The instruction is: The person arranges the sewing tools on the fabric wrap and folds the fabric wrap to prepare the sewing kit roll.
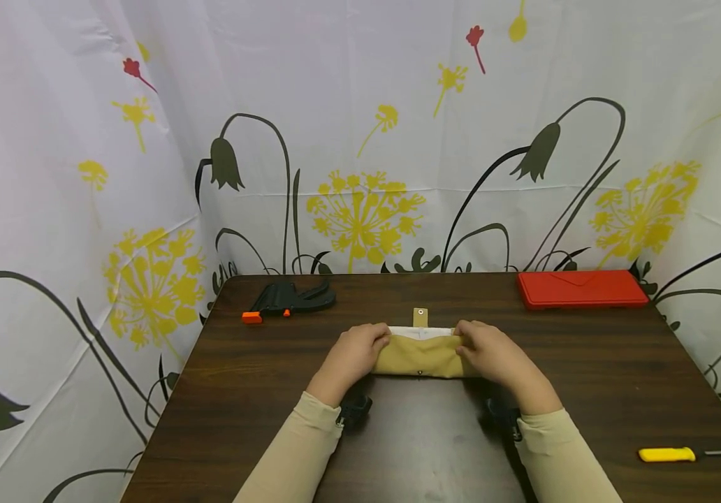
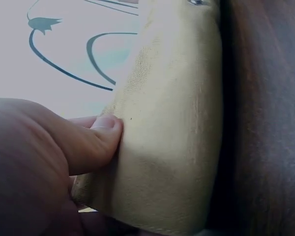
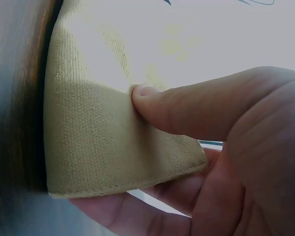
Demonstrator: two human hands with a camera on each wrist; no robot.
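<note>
A tan canvas pouch (image 1: 420,356) is held up at its two ends above the middle of the table, its pale lining (image 1: 421,333) showing along the top edge. Behind the lining a small tab (image 1: 420,317) with a metal snap stands up; a matching stud sits low on the pouch front. My left hand (image 1: 355,351) pinches the left end, thumb (image 2: 101,140) on the front face. At the other end my right hand (image 1: 500,355) grips the fabric, its thumb (image 3: 182,110) in front and fingers behind and under. What the pouch holds inside is hidden.
At the back left of the dark wooden table (image 1: 241,377) lies a black clamp (image 1: 291,299) with orange pads. A red case (image 1: 582,289) is at the back right. Near the right edge lies a yellow-handled screwdriver (image 1: 668,455). A flower-printed curtain (image 1: 348,91) hangs behind.
</note>
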